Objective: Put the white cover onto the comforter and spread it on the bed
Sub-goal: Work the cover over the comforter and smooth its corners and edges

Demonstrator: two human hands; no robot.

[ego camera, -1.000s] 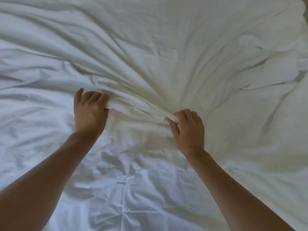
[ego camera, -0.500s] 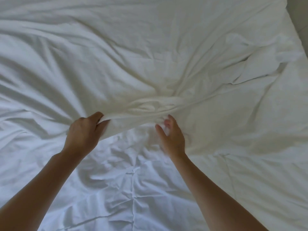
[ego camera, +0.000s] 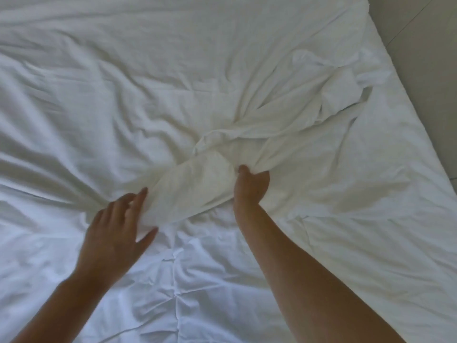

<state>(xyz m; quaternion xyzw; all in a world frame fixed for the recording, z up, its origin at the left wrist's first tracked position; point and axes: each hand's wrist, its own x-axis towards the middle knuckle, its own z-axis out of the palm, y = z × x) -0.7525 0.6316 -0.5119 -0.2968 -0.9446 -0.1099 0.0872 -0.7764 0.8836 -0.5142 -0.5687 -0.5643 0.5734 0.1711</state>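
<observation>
Right hand (ego camera: 252,184) grips bunched creamy-white cotton cover (ego camera: 197,179) just ahead; left hand (ego camera: 116,229), fingers spread, rests at its near edge over quilted white comforter (ego camera: 178,280); risk: one-sided pull skews cover.

No readable text

No words, labels, brand marks or numbers can be read anywhere on the white cover (ego camera: 173,82), nor on the strip of floor (ego camera: 425,45) beside its far right corner.

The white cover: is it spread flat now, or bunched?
Bunched. The white cover gathers into a thick fold between the open left hand and the right hand, which grips it.
</observation>
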